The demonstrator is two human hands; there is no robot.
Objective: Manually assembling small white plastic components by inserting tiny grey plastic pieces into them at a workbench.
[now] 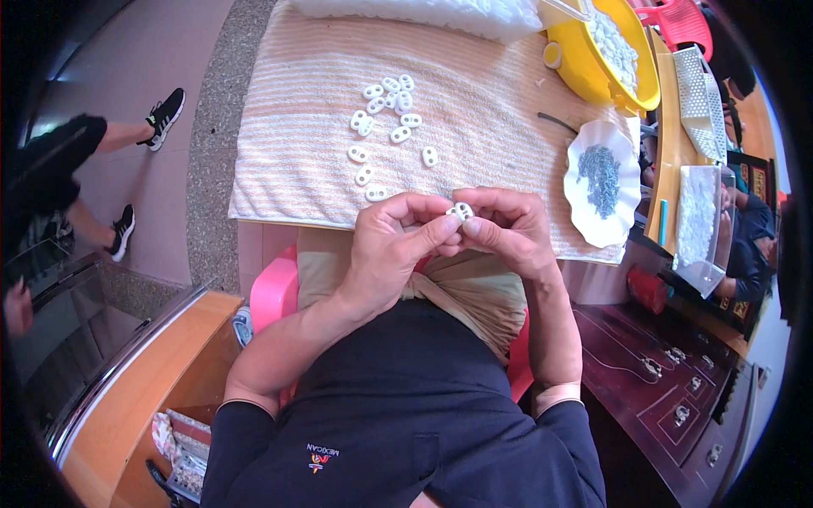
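Just past the towel's near edge, my left hand and my right hand meet, thumbs and fingertips pinched together. Between them is a small white two-hole plastic piece; the fingers partly hide it, and I cannot tell whether it is one piece or two. Similar white oval pieces lie loose on the striped towel, most of them in a cluster farther off. To the right, a white wavy-rimmed dish holds a heap of small grey metal parts, probably screws.
A yellow basin full of white pieces stands at the far right, beside a clear bag of white parts. A thin dark strip lies near the dish. Another person's legs show at left; someone sits at far right.
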